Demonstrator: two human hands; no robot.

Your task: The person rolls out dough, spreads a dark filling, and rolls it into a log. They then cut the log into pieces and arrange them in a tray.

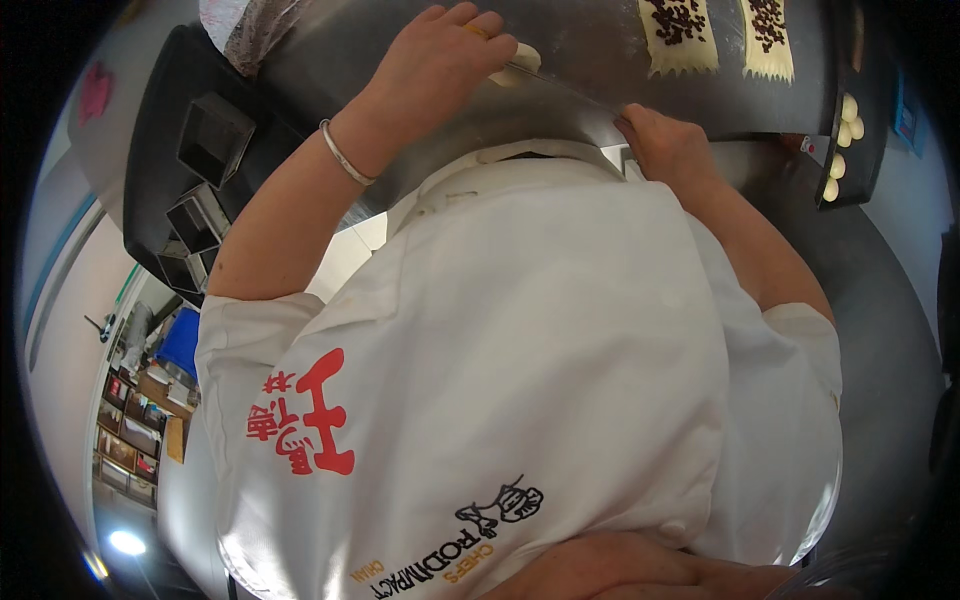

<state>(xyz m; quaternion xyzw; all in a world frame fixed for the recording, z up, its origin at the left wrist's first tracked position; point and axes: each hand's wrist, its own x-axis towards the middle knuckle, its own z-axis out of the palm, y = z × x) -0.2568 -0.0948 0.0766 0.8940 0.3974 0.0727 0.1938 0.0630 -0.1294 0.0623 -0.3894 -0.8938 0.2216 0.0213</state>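
My left hand (pixel 454 56), with a ring and a bracelet at the wrist, is over the steel worktop, its fingers curled. Beside its fingertips lies a small pale piece of dough (pixel 528 57), partly hidden by the hand. A thin, straight metal tool (pixel 566 88), perhaps a knife, runs from the dough to my right hand (pixel 666 142), which grips its near end at the worktop's edge. Whether my left fingers hold the tool's far end or the dough is hidden. Further right lie two flat dough strips (pixel 681 56) (pixel 778 60) with fringed ends, strewn with dark pieces.
On the left, a black tray (pixel 161 120) carries several metal loaf tins (pixel 216 139). A clear plastic bag (pixel 259 34) lies beside it. At the right, a dark tray (pixel 862 176) holds several dough balls (pixel 848 107). My white jacket (pixel 540 337) presses close to the worktop's front edge.
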